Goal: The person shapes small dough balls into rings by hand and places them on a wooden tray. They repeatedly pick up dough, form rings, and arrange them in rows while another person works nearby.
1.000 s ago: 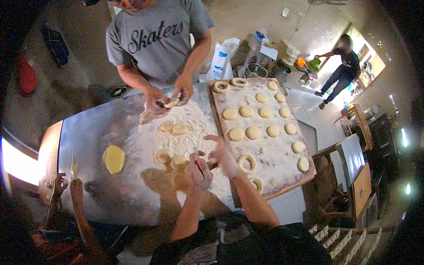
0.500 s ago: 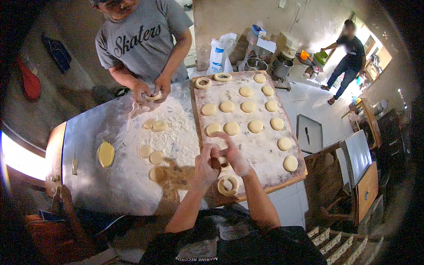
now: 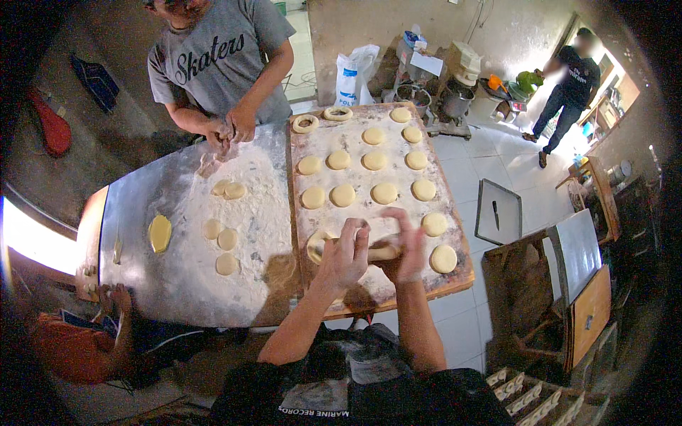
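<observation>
Since half a second ago, the bare, flour-dusted left hand (image 3: 346, 257) and right hand (image 3: 410, 257) have shifted farther over the wide, flour-dusted wooden board (image 3: 462, 268) and drawn a little apart, the camera swinging with them. In the head view, a pale, soft strip of dough (image 3: 383, 252) spans the gap between the hands, above the near part of the board. Left fingers point up, closely bunched; right fingers are loosely spread and blurred, so I cannot tell whether either hand pinches the dough or merely supports it. Just beside the left hand sits a pale dough ring (image 3: 310, 250), partly hidden by it, while round, flat, cream-coloured dough discs (image 3: 435, 225) lie near the right hand and in rows beyond. On the grey metal tabletop (image 3: 142, 298) to the left, more discs rest in loose flour. My judgement: pulling the hands wider could thin or tear the strip, since soft dough gives easily; a loose grip could let it drop crookedly; and with neighbours so close, a low sweep might dent the ring or a disc.
</observation>
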Motion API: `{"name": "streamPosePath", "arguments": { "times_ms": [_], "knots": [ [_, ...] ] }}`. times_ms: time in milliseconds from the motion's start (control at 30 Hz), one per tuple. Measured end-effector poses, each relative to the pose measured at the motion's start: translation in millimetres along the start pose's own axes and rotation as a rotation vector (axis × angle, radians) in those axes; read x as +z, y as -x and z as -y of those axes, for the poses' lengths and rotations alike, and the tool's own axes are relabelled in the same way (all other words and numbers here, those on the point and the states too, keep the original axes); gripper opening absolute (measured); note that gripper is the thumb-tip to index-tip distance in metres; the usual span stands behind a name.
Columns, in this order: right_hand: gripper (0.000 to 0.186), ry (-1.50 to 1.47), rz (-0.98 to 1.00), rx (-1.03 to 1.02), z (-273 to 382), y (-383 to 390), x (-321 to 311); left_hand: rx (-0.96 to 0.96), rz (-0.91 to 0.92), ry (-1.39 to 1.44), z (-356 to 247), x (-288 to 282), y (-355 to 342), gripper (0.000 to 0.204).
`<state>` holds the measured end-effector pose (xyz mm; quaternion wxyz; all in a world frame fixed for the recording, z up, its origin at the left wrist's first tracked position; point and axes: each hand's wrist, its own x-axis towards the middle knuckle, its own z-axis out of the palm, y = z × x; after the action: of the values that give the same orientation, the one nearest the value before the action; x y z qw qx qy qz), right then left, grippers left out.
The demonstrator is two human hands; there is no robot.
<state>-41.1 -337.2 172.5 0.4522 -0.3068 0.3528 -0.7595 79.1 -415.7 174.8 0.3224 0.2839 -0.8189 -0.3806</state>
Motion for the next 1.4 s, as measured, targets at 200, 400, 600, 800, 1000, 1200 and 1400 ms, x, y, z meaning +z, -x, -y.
{"name": "streamPosePath", "arguments": {
  "times_ms": [200, 400, 600, 800, 1000, 1200, 1400],
  "knots": [
    [0.076, 0.569, 0.170, 0.123, 19, 9, -14, -0.331, 0.189, 0.185, -13, 13, 8, 0.025],
    [0.076, 1.149, -0.188, 0.333, -10, 22, -55, -0.245, 0.076, -0.415, 17, 21, 11, 0.058],
    [0.079, 1.535, 0.062, 0.356, -22, 48, -79, -0.241, 0.285, -0.726, 20, 31, 55, 0.073],
    [0.076, 1.589, 0.072, 0.343, -31, 59, -61, -0.294, 0.329, -0.609, 17, 40, 61, 0.082],
    [0.075, 1.531, -0.038, 0.184, -30, 68, -52, -0.246, 0.349, -0.614, 6, 38, 59, 0.079],
    [0.067, 1.401, 0.048, 0.130, -12, 78, -61, -0.254, 0.499, -0.649, -6, 32, 45, 0.087],
    [0.033, 1.697, -0.607, 0.079, 29, 98, -134, -0.026, 0.452, -0.464, -10, 97, -43, 0.047]
  ]
}}
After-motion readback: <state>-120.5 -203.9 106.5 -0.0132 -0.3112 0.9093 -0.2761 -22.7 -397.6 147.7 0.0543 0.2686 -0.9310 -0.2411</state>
